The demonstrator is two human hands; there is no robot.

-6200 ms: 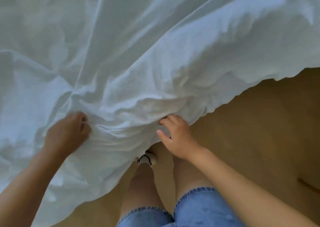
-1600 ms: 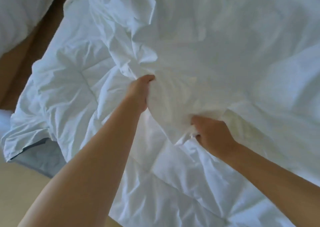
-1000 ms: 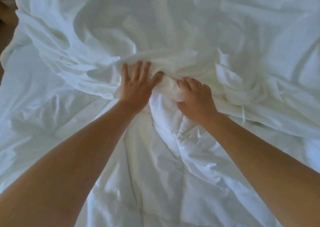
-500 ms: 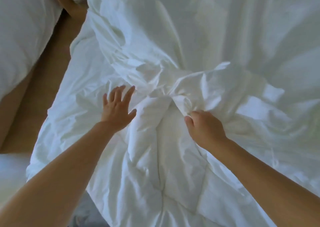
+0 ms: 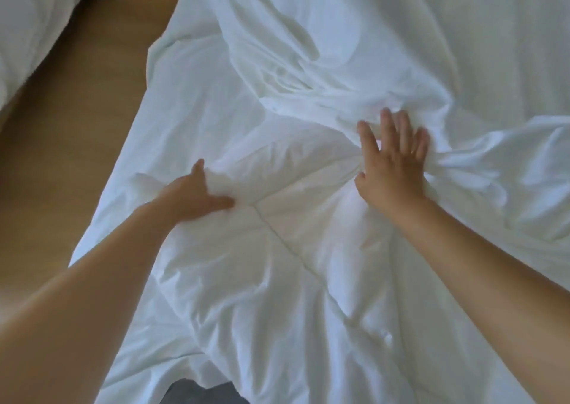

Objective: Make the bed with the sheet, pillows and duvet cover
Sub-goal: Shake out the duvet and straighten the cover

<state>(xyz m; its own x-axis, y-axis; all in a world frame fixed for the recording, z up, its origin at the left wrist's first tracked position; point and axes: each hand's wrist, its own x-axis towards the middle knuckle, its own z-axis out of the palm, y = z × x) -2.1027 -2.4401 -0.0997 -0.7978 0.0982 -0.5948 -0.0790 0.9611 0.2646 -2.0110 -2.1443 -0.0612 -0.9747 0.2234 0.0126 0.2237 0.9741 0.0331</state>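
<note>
- Found quilted duvet (image 5: 277,265) spread across near and middle ground, lying partly on wooden floor (image 5: 61,126) at left; thinner duvet cover (image 5: 339,49) bunched over its far and right part.
- Noted right hand (image 5: 391,169) flat on the bunched cover, fingers straight and spread.
- Noted left hand (image 5: 194,197) on a puff of duvet, thumb set wide from fingers; could not tell press from grip through blur.
- Judged both soft, light, limp, cover likely to slide; best gripped by the fistful at corners or hem.
</note>
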